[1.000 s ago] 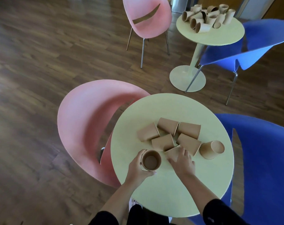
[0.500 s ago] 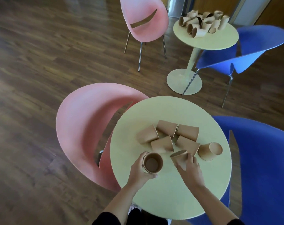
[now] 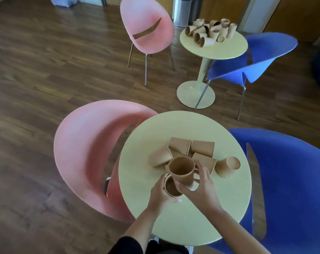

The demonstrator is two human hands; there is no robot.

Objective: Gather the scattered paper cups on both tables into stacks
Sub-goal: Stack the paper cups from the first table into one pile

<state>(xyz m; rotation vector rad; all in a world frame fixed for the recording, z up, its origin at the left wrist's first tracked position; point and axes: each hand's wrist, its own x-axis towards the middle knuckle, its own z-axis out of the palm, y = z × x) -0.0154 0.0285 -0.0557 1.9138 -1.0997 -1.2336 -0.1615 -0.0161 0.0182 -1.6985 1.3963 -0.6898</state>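
At the near edge of the cup pile, the right hand [image 3: 201,189] is holding a raised cup [image 3: 182,170], fingers spread and curled round its lower part, thumb on the near side, mouth tilted up toward the cam. Just below it the left hand [image 3: 160,196] is wrapping a 2nd cup [image 3: 171,187], which is sitting upright w/ the thumb curling under its near side; fingers on the far side are hidden so can't tell how they're lying. The raised one's base is overlapping the 2nd cup's rim, can't tell if it's actually going inside or just in front.

Moving outward, the loose cups on the near table [image 3: 151,136] are lying on their sides right behind the hands: a left cup [image 3: 160,158], 2 back cups [image 3: 192,146] touching each other, another one [image 3: 205,160] half hidden by the right fingers. 1 cup on the right [image 3: 227,166] is lying a bit apart, mouth facing right.

Both forearms are coming in from the bottom, black sleeves pushed up.

Farther out, a pink chair [image 3: 86,154] is sitting left of the table and a blue chair [image 3: 287,180] on the right. Across the wood floor, the far table [image 3: 225,49] is carrying a messy cup heap [image 3: 209,32], w/ another pink chair [image 3: 148,32] and blue chair [image 3: 256,57] beside it.
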